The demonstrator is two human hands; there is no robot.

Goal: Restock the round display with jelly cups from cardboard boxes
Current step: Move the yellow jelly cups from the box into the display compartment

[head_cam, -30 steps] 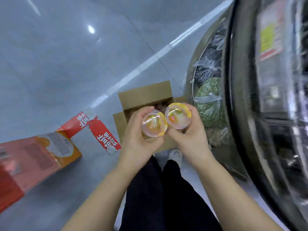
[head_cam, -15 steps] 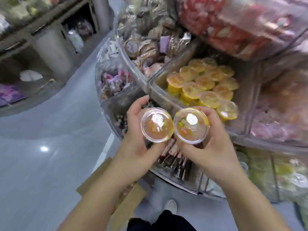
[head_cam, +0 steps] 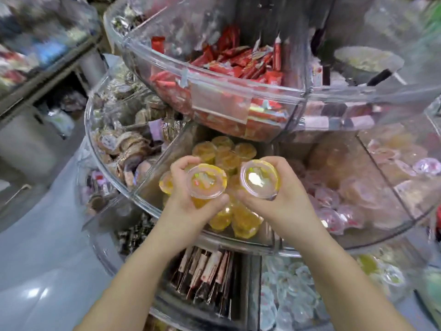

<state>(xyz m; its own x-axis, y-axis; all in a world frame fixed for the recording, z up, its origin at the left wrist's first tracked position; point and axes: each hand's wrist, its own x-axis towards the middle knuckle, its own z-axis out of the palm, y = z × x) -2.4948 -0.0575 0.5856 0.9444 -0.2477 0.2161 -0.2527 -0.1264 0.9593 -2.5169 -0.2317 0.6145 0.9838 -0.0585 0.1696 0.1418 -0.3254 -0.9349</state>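
Observation:
My left hand (head_cam: 185,206) grips a yellow jelly cup (head_cam: 206,181) with a clear lid. My right hand (head_cam: 281,201) grips a second yellow jelly cup (head_cam: 259,179). Both cups hover side by side over the middle tier of the round clear display (head_cam: 238,244), above the compartment that holds several yellow jelly cups (head_cam: 238,218). The cardboard box is out of view.
Neighbouring compartments hold brown wrapped snacks (head_cam: 126,144) on the left and pink jelly cups (head_cam: 334,211) on the right. The upper tier holds red packets (head_cam: 238,68). The lower tier holds stick packs (head_cam: 205,273) and pale cups (head_cam: 286,295). Grey floor (head_cam: 35,271) lies to the left.
My view swung up from the cardboard box on the floor to the display. Both hands carried their cups forward and now hold them over the yellow jelly compartment.

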